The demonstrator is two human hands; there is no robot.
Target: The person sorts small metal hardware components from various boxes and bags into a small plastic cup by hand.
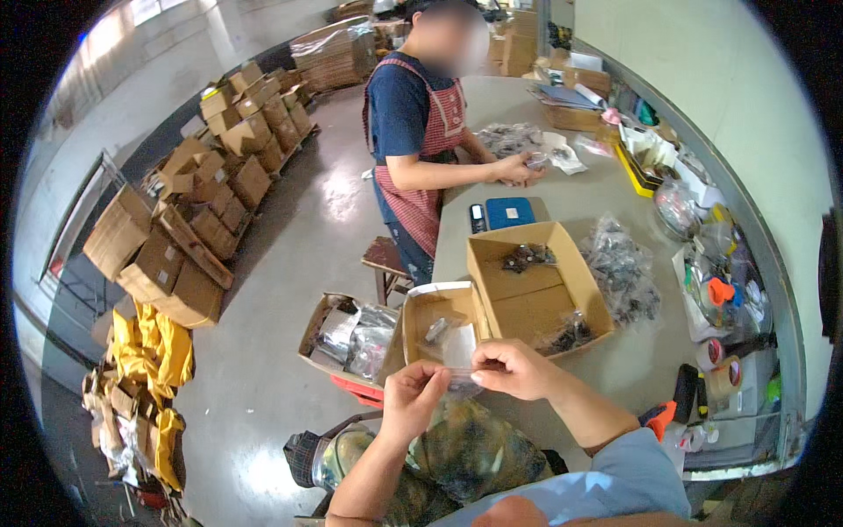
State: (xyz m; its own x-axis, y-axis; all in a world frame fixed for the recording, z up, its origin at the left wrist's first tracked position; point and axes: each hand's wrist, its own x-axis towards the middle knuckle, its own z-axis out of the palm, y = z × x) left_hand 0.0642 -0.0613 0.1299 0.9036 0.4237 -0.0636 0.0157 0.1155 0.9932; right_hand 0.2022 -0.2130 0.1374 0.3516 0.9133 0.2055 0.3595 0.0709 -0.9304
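- Head view shows a small clear plastic bag (458, 376) pinched between both hands, held just above the near edge of the grey worktable (615, 360).
- Its long axis runs left to right, from one hand to the other.
- Left hand (413, 397) is closed on the bag's left end, thumb against fingers.
- Right hand (518, 369) grips the right end likewise, closer to the table.
- Just beyond stands a small open carton (436, 327), beside a larger cardboard box (536, 285).
- Farther off, another person in an apron (430, 132) works at the table.
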